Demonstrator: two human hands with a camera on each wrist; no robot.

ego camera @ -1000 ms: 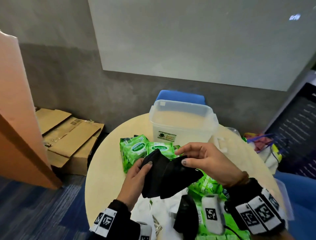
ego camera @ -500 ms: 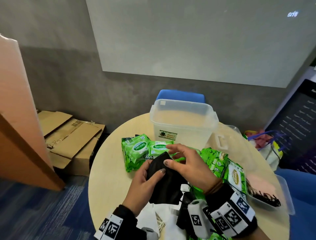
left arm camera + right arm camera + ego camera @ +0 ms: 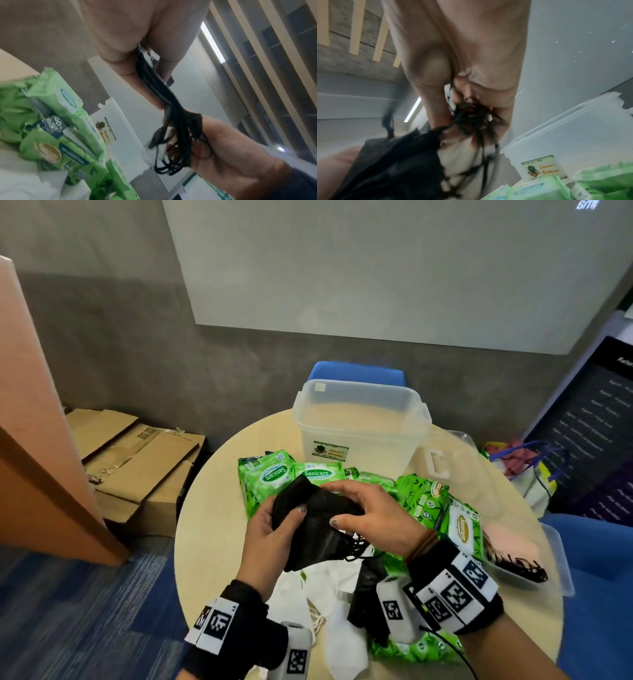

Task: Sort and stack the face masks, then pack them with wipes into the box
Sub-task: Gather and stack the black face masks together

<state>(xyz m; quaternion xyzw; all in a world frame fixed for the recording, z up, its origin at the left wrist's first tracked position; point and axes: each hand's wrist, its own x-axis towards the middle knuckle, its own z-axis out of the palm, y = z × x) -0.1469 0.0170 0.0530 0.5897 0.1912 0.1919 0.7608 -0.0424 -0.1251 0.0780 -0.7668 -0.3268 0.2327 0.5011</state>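
left hand (image 3: 274,534): you've got it curled under the black masks (image 3: 317,523), thumb clamped on top, basically the platform for the stack.
right hand (image 3: 371,517): fingers arched over the same masks, pinching them flat, probably squaring the edges so they stack neat.
where stuff is: masks held above the bench (image 3: 212,508), white masks (image 3: 329,587) underneath, wipes (image 3: 270,474) spread around, box (image 3: 359,422) open at the back, nothing in it that I can see.
vs a second ago: the two black masks were fanned apart, now merged into one bundle, held lower.
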